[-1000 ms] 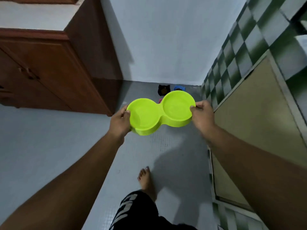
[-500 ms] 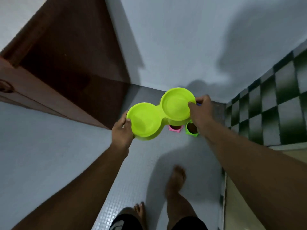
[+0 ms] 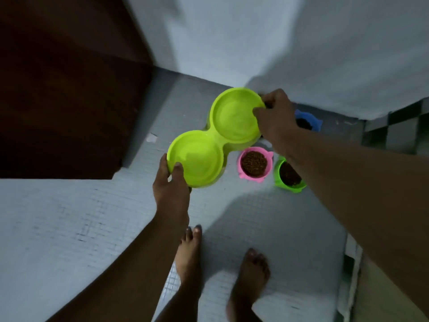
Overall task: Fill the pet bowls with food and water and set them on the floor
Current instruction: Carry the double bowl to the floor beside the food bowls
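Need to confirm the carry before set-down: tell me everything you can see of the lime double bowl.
The lime double bowl looks like glossy moulded plastic: two round wells joined by a narrow waist. No kibble in either; a pale sheen may be water, I cannot tell. It is held roughly level above the floor, set diagonally, the left hand gripping the near well's rim, the right hand the far one's.
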Demonstrator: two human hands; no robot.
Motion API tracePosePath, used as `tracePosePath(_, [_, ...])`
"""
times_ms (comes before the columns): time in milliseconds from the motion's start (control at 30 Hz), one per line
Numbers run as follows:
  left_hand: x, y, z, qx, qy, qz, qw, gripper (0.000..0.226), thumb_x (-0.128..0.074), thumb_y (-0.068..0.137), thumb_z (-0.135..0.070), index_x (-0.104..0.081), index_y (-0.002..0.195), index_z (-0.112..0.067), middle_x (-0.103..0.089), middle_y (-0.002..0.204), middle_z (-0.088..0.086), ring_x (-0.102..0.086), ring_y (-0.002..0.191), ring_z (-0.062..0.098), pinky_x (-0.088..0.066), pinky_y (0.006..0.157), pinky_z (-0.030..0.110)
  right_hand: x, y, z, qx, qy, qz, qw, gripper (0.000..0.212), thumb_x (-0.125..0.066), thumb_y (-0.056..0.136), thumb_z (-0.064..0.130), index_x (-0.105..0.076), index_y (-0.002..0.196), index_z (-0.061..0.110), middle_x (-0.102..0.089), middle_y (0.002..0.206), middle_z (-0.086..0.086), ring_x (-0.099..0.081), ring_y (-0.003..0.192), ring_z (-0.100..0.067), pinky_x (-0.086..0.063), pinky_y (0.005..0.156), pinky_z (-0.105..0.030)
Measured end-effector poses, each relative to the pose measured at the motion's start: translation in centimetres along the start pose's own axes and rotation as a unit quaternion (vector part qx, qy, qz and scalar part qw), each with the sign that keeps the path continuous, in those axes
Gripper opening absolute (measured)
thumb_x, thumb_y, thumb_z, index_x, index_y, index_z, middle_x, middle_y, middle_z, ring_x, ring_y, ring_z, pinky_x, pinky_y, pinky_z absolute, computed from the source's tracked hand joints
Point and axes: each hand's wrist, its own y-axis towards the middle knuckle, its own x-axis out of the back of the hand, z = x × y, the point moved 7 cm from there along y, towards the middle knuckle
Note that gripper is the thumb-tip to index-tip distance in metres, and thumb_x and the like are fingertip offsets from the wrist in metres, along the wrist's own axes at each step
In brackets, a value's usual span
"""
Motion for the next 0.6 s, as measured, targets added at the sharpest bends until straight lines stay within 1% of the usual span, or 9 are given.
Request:
tracePosePath(33, [-0.4, 0.3, 0.5, 0.006, -0.004, 0.003, 1.000, 0.046, -0.053, 0.105, -0.022, -0.049, 0.150, -0.034, -0.052, 0.140, -0.002, -0.057, 0.097, -0.001, -0.058, 0.093, 0.046, -0.4, 0.6, -0.2, 0.005, -0.001, 0.007, 1.000, 0.022, -0.062, 0.084, 0.005, -0.049, 0.097, 0.017, -0.056, 0.092, -0.008, -0.054, 0.085, -0.020, -0.051, 0.076, -0.043])
tracePosePath(67, [-1.4, 2.7, 2.9, 0.014, 0.006, 0.001, 1.000, 0.046, -0.053, 0.106, -0.022, -0.049, 0.150, -0.035, -0.052, 0.138, -0.003, -0.057, 0.097, -0.001, -0.058, 0.092, 0.045, -2.4, 2.6, -2.5, 0.005, -0.003, 0.007, 1.000, 0.021, -0.061, 0.084, 0.003, -0.050, 0.098, 0.014, -0.056, 0.092, -0.009, -0.054, 0.085, -0.020, -0.051, 0.077, -0.044])
tracePosePath(133, [-2.5, 4.7, 4.5, 0.019, 0.005, -0.001, 1.000, 0.046, -0.053, 0.105, -0.022, -0.049, 0.149, -0.033, -0.053, 0.134, -0.003, -0.057, 0.097, -0.001, -0.059, 0.090, 0.045, -4.0, 4.5, -4.0, 0.014, -0.011, 0.004, 1.000, 0.021, -0.061, 0.084, 0.003, -0.055, 0.104, 0.006, -0.057, 0.093, -0.008, -0.054, 0.085, -0.019, -0.050, 0.078, -0.041])
tracePosePath(200, [-4.2, 8.3, 7.8, 0.032, 0.017, 0.004, 0.999, 0.041, -0.054, 0.105, -0.020, -0.053, 0.145, -0.030, -0.055, 0.126, -0.007, -0.058, 0.096, 0.000, -0.060, 0.087, 0.044, -6.6, 7.6, -7.3, 0.018, -0.026, 0.004, 0.999, 0.023, -0.060, 0.084, 0.005, -0.056, 0.107, 0.006, -0.059, 0.094, -0.006, -0.056, 0.087, -0.019, -0.050, 0.077, -0.037])
tracePosePath(300, [-5.8, 11.2, 10.3, 0.037, 0.027, 0.012, 0.999, 0.030, -0.055, 0.103, -0.019, -0.058, 0.124, -0.041, -0.056, 0.106, -0.017, -0.059, 0.092, 0.003, -0.059, 0.078, 0.040, -9.1, 10.6, -9.3, 0.026, -0.018, 0.027, 0.999, 0.023, -0.060, 0.085, 0.003, -0.056, 0.107, 0.009, -0.062, 0.104, -0.013, -0.061, 0.098, -0.027, -0.052, 0.084, -0.039])
tracePosePath(400, [-7.5, 13.7, 12.9, 0.037, 0.028, 0.020, 0.999, 0.027, -0.058, 0.102, -0.018, -0.055, 0.112, -0.043, -0.056, 0.100, -0.020, -0.061, 0.091, 0.003, -0.058, 0.077, 0.039, -11.3, 13.5, -11.8, 0.029, -0.006, 0.031, 0.999, 0.031, -0.060, 0.086, -0.001, -0.057, 0.116, -0.002, -0.064, 0.115, -0.022, -0.062, 0.102, -0.029, -0.053, 0.086, -0.041])
tracePosePath(467, [-8.4, 14.8, 14.1, 0.040, 0.019, 0.017, 0.999, 0.028, -0.060, 0.100, -0.019, -0.054, 0.117, -0.041, -0.057, 0.102, -0.019, -0.061, 0.094, 0.006, -0.059, 0.085, 0.045, -12.5, 14.9, -13.0, 0.023, 0.009, 0.037, 0.999, 0.030, -0.060, 0.085, -0.002, -0.056, 0.115, 0.000, -0.063, 0.110, -0.018, -0.061, 0.098, -0.026, -0.053, 0.082, -0.037])
tracePosePath(533, [-9.3, 15.2, 14.9, 0.037, 0.022, 0.020, 0.999, 0.033, -0.063, 0.099, -0.021, -0.054, 0.128, -0.033, -0.059, 0.112, -0.010, -0.062, 0.105, 0.015, -0.056, 0.098, 0.051, -13.2, 16.0, -13.6, 0.024, 0.017, 0.045, 0.999, 0.027, -0.060, 0.084, -0.003, -0.054, 0.108, 0.008, -0.060, 0.098, -0.011, -0.058, 0.092, -0.022, -0.049, 0.074, -0.031])
tracePosePath(600, [-10.3, 16.1, 16.4, 0.048, 0.029, 0.012, 0.998, 0.051, -0.065, 0.098, -0.024, -0.048, 0.145, -0.024, -0.055, 0.125, 0.000, -0.059, 0.120, 0.024, -0.051, 0.104, 0.053, -14.7, 17.6, -14.8, 0.025, 0.017, 0.062, 0.998, 0.029, -0.060, 0.083, -0.003, -0.049, 0.105, 0.011, -0.056, 0.095, -0.009, -0.056, 0.091, -0.021, -0.046, 0.072, -0.030])
